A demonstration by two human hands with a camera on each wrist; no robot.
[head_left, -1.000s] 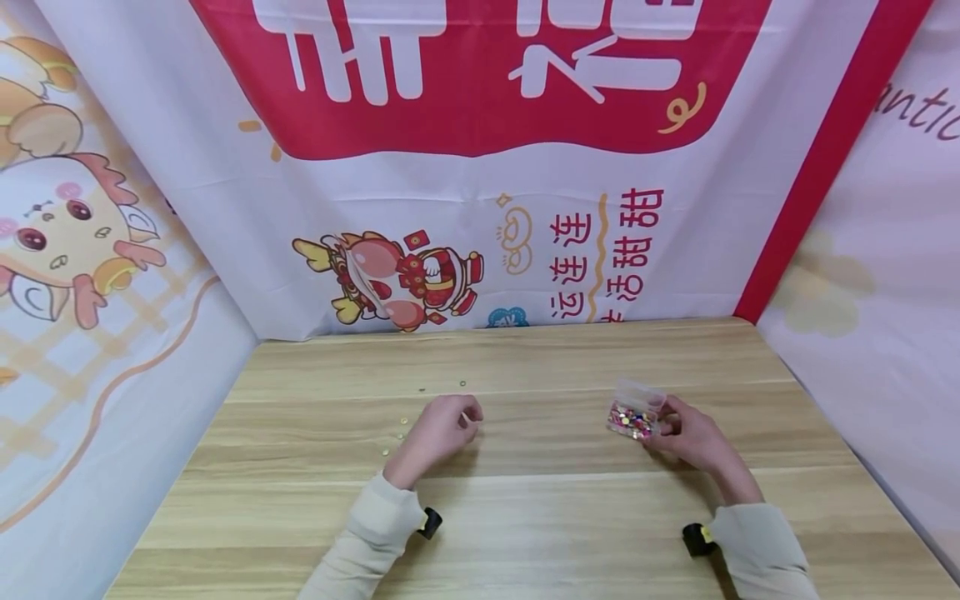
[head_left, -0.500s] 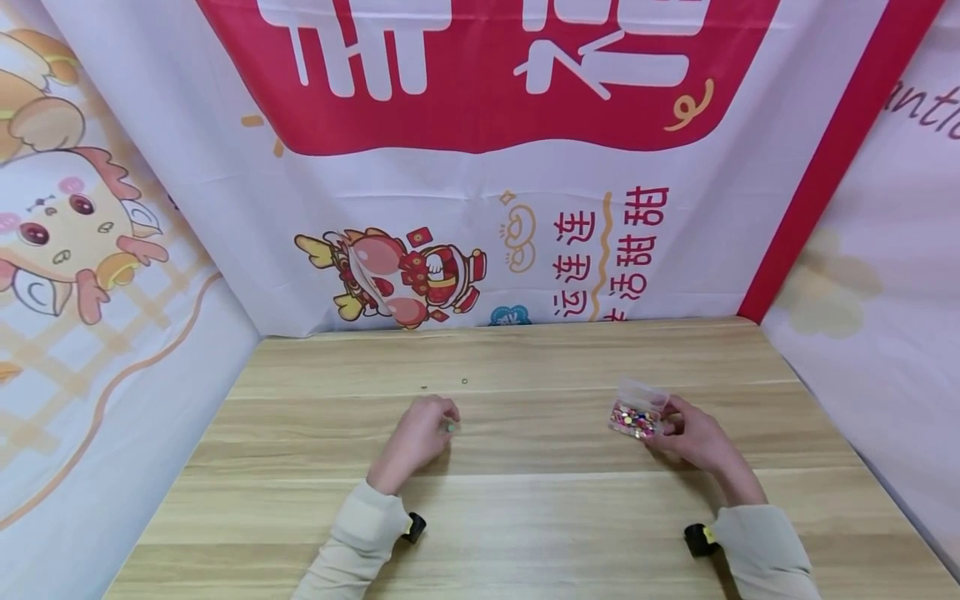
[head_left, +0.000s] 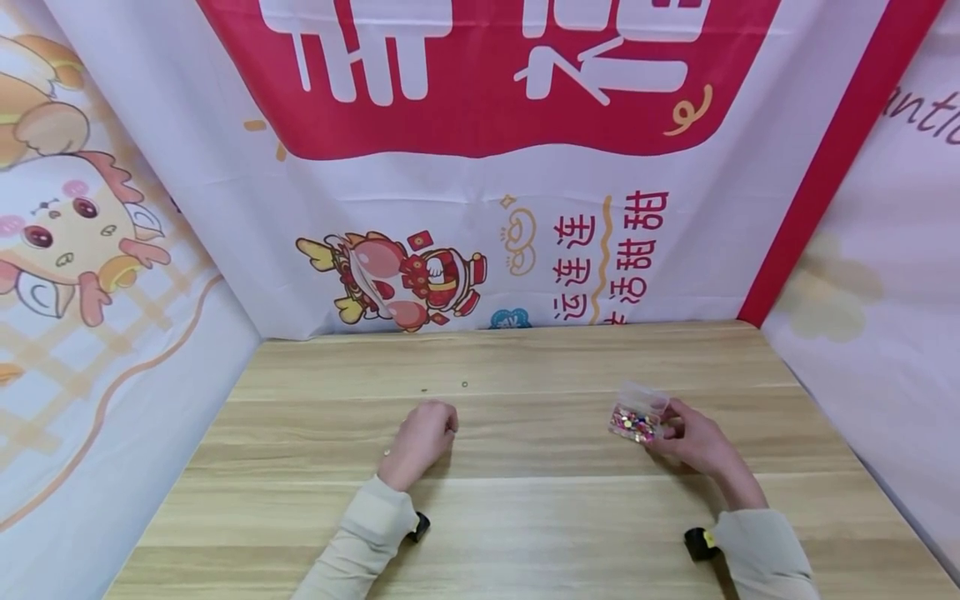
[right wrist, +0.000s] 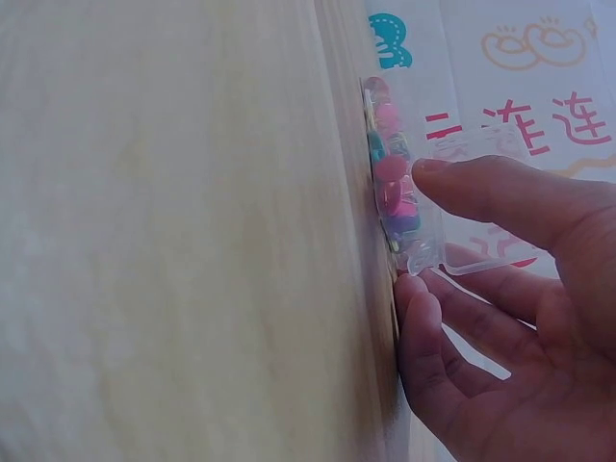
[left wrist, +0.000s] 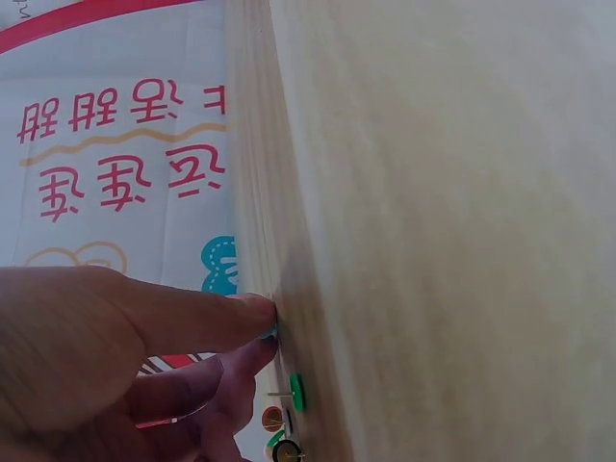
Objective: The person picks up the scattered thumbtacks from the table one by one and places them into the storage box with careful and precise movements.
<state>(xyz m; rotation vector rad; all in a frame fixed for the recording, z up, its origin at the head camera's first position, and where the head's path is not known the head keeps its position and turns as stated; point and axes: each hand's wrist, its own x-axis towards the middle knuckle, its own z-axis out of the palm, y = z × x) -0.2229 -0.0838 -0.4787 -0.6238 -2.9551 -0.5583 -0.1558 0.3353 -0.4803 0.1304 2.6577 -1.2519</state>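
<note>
My left hand [head_left: 422,442] is low over the left half of the table. In the left wrist view its thumb and a finger pinch a small teal thumbtack [left wrist: 270,331], mostly hidden by the fingertips. Just beyond lies a green thumbtack [left wrist: 296,393], pin sideways, with a few more tacks close by. At the right, my right hand [head_left: 696,439] grips the edge of a small clear plastic box [head_left: 636,419] between thumb and fingers. Its lid [head_left: 647,396] stands open, and many coloured thumbtacks [right wrist: 391,171] fill it.
Two small tacks, one dark [head_left: 423,390] and one ring-like [head_left: 465,384], lie beyond the left hand. A pale tack [head_left: 386,452] shows beside the left wrist. Printed cloth [head_left: 480,192] walls in the wooden table [head_left: 525,533] at the back and sides.
My left hand has moved left and a little down, its fingers now covering the teal tack seen half a second ago. The right hand and box have stayed in place.
</note>
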